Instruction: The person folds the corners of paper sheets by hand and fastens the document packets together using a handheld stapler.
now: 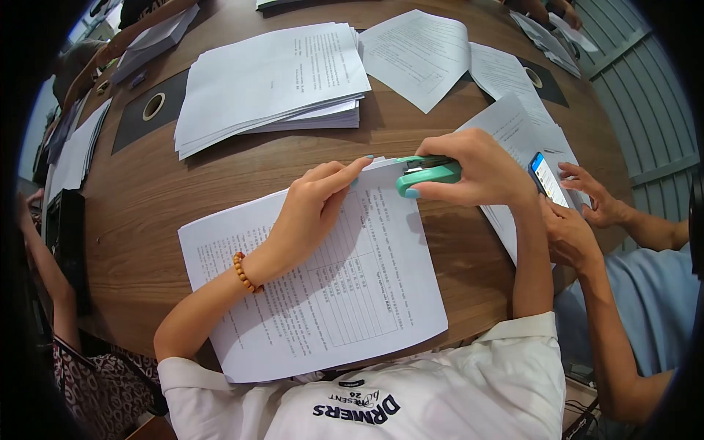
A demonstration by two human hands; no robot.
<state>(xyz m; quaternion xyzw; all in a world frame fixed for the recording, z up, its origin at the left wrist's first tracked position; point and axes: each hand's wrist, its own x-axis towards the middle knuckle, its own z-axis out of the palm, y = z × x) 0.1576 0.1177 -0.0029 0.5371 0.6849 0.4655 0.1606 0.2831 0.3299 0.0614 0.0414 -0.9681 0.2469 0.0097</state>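
A stack of printed sheets (345, 286) lies on the wooden table in front of me. My left hand (312, 202) rests on its upper part, fingers together and pointing toward the top edge, pressing the paper. A beaded bracelet (246, 273) circles that wrist. My right hand (477, 169) is wrapped round a green stapler (431, 176), thumb below and fingers above. The stapler's jaws are at the stack's top right corner; whether paper lies between them is hard to see.
Beyond the sheets stands a thick paper pile (271, 81). Loose sheets (418, 55) lie at the upper right. On the right, a co-worker's hands hold a phone (546, 176) over papers. Other people sit at the left, near a black box (67, 249).
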